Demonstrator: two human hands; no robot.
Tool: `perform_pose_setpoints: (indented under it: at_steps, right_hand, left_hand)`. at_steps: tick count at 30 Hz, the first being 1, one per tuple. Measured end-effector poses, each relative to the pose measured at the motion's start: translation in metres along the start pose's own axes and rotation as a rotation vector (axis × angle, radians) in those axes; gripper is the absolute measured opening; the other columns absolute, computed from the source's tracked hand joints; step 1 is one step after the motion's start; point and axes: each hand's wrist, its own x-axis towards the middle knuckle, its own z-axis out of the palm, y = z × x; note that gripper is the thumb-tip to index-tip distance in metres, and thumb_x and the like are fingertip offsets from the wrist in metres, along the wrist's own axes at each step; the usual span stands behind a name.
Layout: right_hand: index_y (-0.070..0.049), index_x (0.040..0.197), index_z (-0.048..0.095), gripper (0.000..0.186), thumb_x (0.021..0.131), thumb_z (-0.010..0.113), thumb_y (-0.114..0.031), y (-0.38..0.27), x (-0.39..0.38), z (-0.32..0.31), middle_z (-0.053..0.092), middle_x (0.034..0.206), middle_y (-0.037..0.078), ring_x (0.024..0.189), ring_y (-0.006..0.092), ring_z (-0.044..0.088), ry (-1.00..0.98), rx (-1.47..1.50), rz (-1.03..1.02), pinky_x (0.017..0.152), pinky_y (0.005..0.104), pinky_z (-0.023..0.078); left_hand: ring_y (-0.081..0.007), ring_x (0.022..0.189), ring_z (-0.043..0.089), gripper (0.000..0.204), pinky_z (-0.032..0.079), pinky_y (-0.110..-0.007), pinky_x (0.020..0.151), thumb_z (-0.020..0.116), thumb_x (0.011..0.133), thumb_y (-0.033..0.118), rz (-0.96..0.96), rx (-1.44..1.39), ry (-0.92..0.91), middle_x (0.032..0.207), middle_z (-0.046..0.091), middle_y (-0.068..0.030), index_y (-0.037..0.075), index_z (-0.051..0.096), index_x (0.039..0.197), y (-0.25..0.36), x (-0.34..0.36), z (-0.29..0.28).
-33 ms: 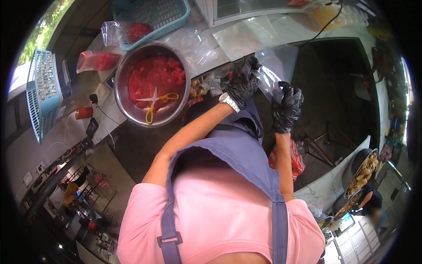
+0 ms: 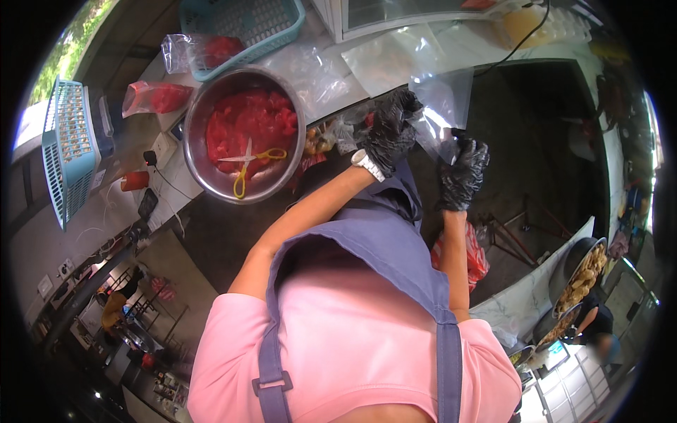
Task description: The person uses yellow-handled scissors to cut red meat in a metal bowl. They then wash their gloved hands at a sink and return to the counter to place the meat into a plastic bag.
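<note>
A clear plastic bag (image 2: pixel 442 106) hangs stretched between my two hands, in front of my apron. My left hand (image 2: pixel 391 134), in a black glove with a white watch at the wrist, pinches one side of it. On the other side my right hand (image 2: pixel 463 171), gloved in black too, has its fingers closed on the bag's near edge. To the left stands a steel bowl (image 2: pixel 196 169) with pieces of red meat (image 2: pixel 247 120) in it. Yellow-handled scissors (image 2: pixel 241 185) lie open on the meat.
Two bags of red meat (image 2: pixel 161 98) (image 2: pixel 218 49) lie beyond the bowl, by a blue basket (image 2: pixel 296 21). Flat clear bags (image 2: pixel 391 56) cover part of the counter. A striped red bag (image 2: pixel 474 261) hangs near my right forearm. At far right are pans of food (image 2: pixel 582 278) and another person (image 2: pixel 596 321).
The clear bag has shifted slightly left at its top. My right hand has turned a little, and my left hand has moved slightly right.
</note>
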Motion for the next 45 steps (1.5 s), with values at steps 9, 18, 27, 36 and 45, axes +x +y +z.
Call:
perform_pose_setpoints:
  at_steps: [9,18,27,36,45]
  right_hand:
    - [-0.004,0.111,0.047,0.039,0.075,0.063,-0.008,0.024,-0.003,0.025,0.052,0.109,0.004,0.099,0.0150,0.050,0.128,0.814,0.230,0.087,0.0276,0.041]
    - [-0.005,0.092,0.061,0.022,0.071,0.058,0.002,-0.003,-0.015,-0.004,0.062,0.086,0.013,0.076,0.0279,0.060,-0.087,0.593,0.182,0.068,0.0332,0.047]
    - [0.003,0.099,0.058,0.028,0.071,0.056,0.003,0.004,-0.002,-0.014,0.060,0.097,0.019,0.091,0.0315,0.058,-0.287,0.289,-0.190,0.080,0.0360,0.046]
    - [0.000,0.118,0.047,0.033,0.085,0.048,-0.002,0.027,-0.029,0.024,0.061,0.096,0.016,0.087,0.0233,0.058,-0.607,1.328,0.746,0.080,0.0299,0.046]
    - [-0.002,0.103,0.055,0.037,0.071,0.068,-0.016,0.001,-0.004,-0.013,0.060,0.092,0.005,0.085,0.0197,0.056,-0.470,1.774,1.184,0.086,0.0332,0.042]
  left_hand:
    - [-0.0242,0.079,0.060,0.016,0.049,-0.033,0.062,0.055,0.080,0.007,0.070,0.139,-0.249,0.090,0.059,-0.0093,0.010,0.058,0.095,-0.012,-0.007,-0.015]
    - [-0.0116,0.080,0.058,0.021,0.049,-0.024,0.068,0.045,0.080,-0.006,-0.522,-1.023,-0.240,0.093,0.058,-0.0042,0.002,0.054,0.097,0.010,0.025,-0.020]
    - [-0.0107,0.073,0.055,0.022,0.046,-0.026,0.069,0.049,0.083,0.001,-0.262,-0.552,-0.804,0.085,0.061,-0.0054,-0.004,0.059,0.101,0.006,0.017,-0.057]
    - [-0.0321,0.108,0.050,0.043,0.040,-0.038,0.093,0.057,0.080,0.012,0.292,-0.024,-0.300,0.119,0.049,-0.0220,-0.005,0.047,0.118,-0.011,-0.007,-0.032]
    - [-0.0232,0.091,0.053,0.046,0.042,-0.030,0.082,0.065,0.070,0.012,-0.252,-0.481,-0.579,0.094,0.053,-0.0112,0.001,0.045,0.110,0.016,0.019,-0.067]
